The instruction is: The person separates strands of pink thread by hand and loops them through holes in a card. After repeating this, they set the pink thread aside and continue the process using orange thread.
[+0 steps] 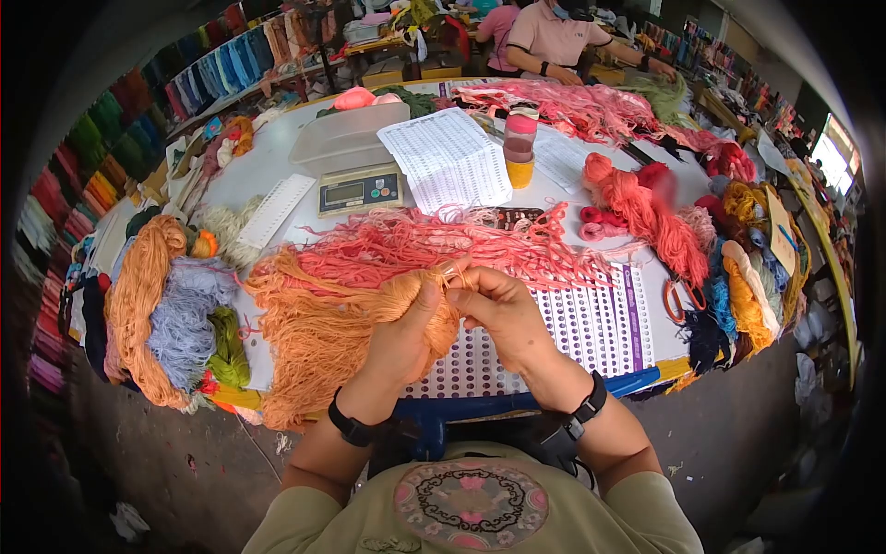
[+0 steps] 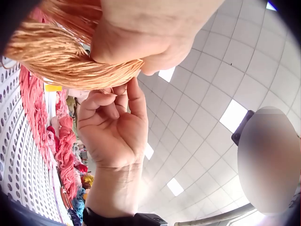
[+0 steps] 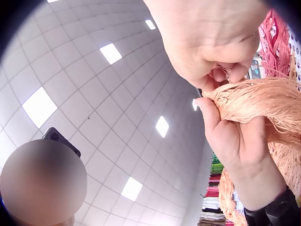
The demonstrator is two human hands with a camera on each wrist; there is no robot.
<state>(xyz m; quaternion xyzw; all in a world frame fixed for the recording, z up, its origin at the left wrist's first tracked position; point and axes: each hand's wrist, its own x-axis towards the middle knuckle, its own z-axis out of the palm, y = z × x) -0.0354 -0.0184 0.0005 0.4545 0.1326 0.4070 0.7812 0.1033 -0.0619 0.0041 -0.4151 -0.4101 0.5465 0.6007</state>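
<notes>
A thick hank of light orange thread (image 1: 323,319) spreads over the left front of the table, its gathered end raised in front of the person. My left hand (image 1: 403,332) grips this bunched end, with its fingers curled round the strands. Close against it, my right hand (image 1: 512,319) pinches strands at the tip of the hank between thumb and fingers. In the right wrist view, thin strands (image 3: 225,70) show among the right fingertips. The left wrist view has the looped orange end (image 2: 80,66) passing under the left hand (image 2: 146,37).
Pink thread (image 1: 443,245) lies behind the hank, over white cards with rows of holes (image 1: 572,323). Farther back are a digital scale (image 1: 360,191), printed sheets (image 1: 448,157) and a plastic bin (image 1: 341,138). Scissors (image 1: 681,300) lie at right. Another person (image 1: 558,42) works across the table.
</notes>
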